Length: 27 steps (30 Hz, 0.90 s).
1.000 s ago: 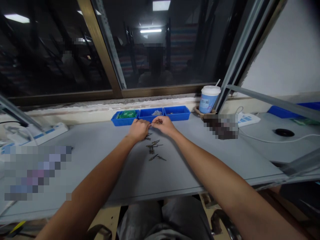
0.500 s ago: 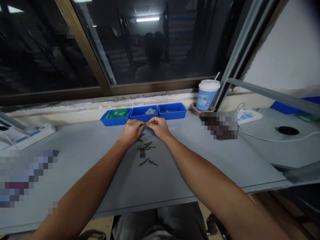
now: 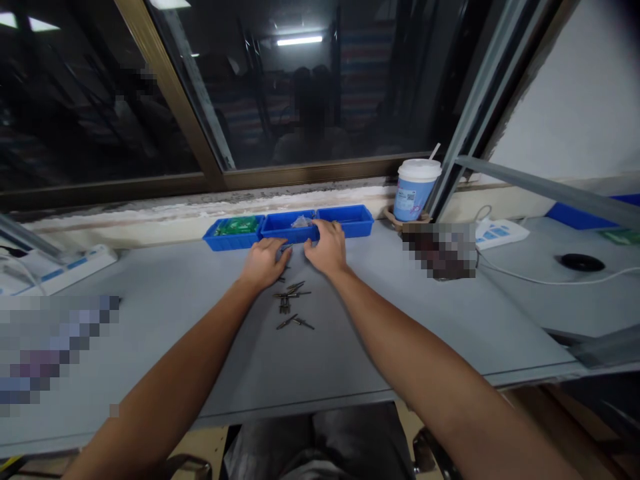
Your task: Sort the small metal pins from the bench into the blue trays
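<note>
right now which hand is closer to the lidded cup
Right. The right hand is at the blue bins, left of the lidded cup; the left hand is farther left.

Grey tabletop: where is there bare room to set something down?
Bare patches of flat grey tabletop: between left forearm and long white power strip; between the thin silvery metal pieces and the front edge; right of the right forearm. Crowded: the middle, where left hand, right hand and three blue rectangular trays bunch together.
</note>
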### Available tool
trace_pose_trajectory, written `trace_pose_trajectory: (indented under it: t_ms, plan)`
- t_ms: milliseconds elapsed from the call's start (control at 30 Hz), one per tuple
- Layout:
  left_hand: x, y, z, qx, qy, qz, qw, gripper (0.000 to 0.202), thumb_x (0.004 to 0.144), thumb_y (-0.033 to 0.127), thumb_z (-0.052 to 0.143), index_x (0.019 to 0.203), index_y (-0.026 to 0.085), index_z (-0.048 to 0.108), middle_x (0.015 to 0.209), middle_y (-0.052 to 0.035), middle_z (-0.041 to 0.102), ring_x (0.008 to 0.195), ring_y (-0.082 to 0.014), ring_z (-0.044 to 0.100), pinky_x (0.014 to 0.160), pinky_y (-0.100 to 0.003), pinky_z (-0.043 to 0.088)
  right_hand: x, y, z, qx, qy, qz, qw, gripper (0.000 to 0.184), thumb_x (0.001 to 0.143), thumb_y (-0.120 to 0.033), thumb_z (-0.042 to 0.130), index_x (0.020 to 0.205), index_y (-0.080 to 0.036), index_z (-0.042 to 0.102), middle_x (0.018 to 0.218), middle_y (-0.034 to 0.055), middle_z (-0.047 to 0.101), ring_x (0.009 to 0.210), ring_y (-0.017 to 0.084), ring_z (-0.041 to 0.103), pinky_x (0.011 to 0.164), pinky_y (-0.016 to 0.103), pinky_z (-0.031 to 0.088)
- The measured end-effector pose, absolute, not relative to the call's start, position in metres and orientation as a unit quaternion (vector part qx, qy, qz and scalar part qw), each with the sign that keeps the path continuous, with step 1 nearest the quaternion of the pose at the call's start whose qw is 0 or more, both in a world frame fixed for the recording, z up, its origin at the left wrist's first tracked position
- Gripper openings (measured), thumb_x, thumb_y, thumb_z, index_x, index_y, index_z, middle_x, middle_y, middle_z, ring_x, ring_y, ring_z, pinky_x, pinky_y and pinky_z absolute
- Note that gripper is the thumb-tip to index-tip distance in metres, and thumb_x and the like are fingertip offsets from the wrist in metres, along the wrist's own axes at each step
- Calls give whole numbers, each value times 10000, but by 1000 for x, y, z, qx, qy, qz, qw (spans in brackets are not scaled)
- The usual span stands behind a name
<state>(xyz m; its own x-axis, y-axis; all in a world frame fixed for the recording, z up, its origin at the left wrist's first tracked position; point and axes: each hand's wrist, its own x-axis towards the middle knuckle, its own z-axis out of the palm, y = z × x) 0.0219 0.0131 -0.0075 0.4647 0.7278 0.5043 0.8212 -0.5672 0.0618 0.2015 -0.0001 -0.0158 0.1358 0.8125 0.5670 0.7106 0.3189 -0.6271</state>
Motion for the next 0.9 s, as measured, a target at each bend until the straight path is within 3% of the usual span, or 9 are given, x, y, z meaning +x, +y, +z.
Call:
trace_pose_trajectory:
  t_ms: [100, 167, 333, 533, 900]
  plan:
    - [21, 12, -7, -847, -477, -222, 75, 480, 954, 456, 386, 1180, 127, 653, 1213, -141, 683, 1161, -268, 609, 1043, -414, 451, 207, 1, -15, -654, -645, 43, 393, 718, 783, -243, 571, 1466, -163, 366, 1570, 132, 322, 1287, 381, 368, 1025, 554, 341]
    - [20, 11, -7, -846, -491, -200, 58, 520, 949, 484, 379, 1215, 123, 642, 1265, -145, 660, 1215, -273, 582, 1078, -409, 429, 210, 2, -15, -685, -633, 51, 356, 802, 765, -259, 590, 1505, -162, 297, 1608, 124, 244, 1273, 385, 365, 1015, 554, 337]
    - [18, 10, -11, -855, -495, -156, 0, 560, 940, 538, 376, 1253, 156, 641, 1366, -129, 603, 1305, -285, 526, 1122, -439, 389, 213, 5, -17, -699, -625, 59, 341, 844, 735, -265, 603, 1513, -152, 298, 1617, 108, 237, 1244, 375, 375, 1008, 540, 344]
    - [17, 10, -11, -861, -482, -155, -44, 558, 953, 513, 355, 1201, 135, 683, 1339, -138, 620, 1282, -294, 552, 1111, -433, 409, 214, 5, -16, -700, -622, 49, 347, 818, 746, -250, 579, 1506, -116, 308, 1613, 117, 244, 1237, 369, 377, 1014, 531, 342]
    - [18, 9, -11, -904, -377, -192, -62, 402, 963, 457, 410, 970, 224, 738, 1035, -66, 754, 982, -235, 697, 929, -373, 536, 214, 2, -15, -717, -603, 42, 346, 847, 735, -250, 596, 1504, -77, 288, 1608, 171, 220, 1253, 385, 369, 1024, 546, 326]
